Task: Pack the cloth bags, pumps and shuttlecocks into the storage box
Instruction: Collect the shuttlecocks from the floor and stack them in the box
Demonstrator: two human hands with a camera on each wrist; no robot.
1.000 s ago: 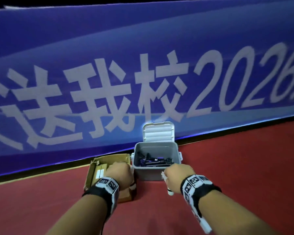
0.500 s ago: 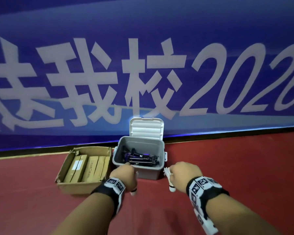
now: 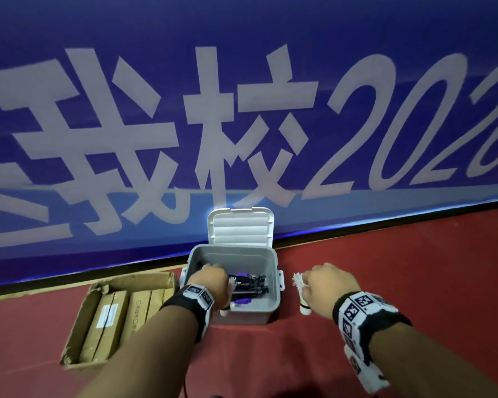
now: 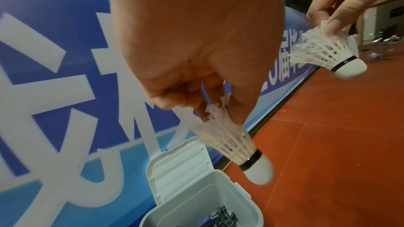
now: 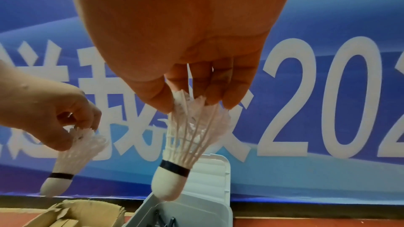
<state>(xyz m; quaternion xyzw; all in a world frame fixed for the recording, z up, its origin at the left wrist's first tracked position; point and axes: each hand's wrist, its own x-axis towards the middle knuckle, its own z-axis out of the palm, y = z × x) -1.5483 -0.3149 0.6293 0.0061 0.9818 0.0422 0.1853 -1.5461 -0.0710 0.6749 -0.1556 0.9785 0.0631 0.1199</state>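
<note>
Grey storage box (image 3: 243, 315) on the red floor (image 3: 400, 282) at centre, white lid (image 3: 240, 225) swung upright at its 12 o'clock edge against the blue banner (image 3: 242, 96). Inside, a dark tangle of black and purple items (image 3: 250, 285), too blurred to name.

Left hand (image 3: 210, 278) over the box's 9 o'clock rim, fingertips pinching the feather tips of a white shuttlecock (image 4: 229, 141), cork nose (image 4: 260, 173) hanging down above the open box. In the head view only that cork (image 3: 224, 312) peeping out below the wrist.

Right hand (image 3: 329, 282) just off the box's 3 o'clock side, thumb and fingers (image 5: 218, 91) closed on the feather tips of a second shuttlecock (image 5: 188, 144), nose down, black band (image 5: 174, 167) above the cork. From the head view, held beside the box and not over it (image 3: 301, 291).

Black-and-white patterned bands on both wrists (image 3: 357, 310).

At the box's 9 o'clock, close alongside, an open cardboard carton (image 3: 78, 334) with torn flaps, long brown packages (image 3: 110, 320) lying side by side within.
</note>
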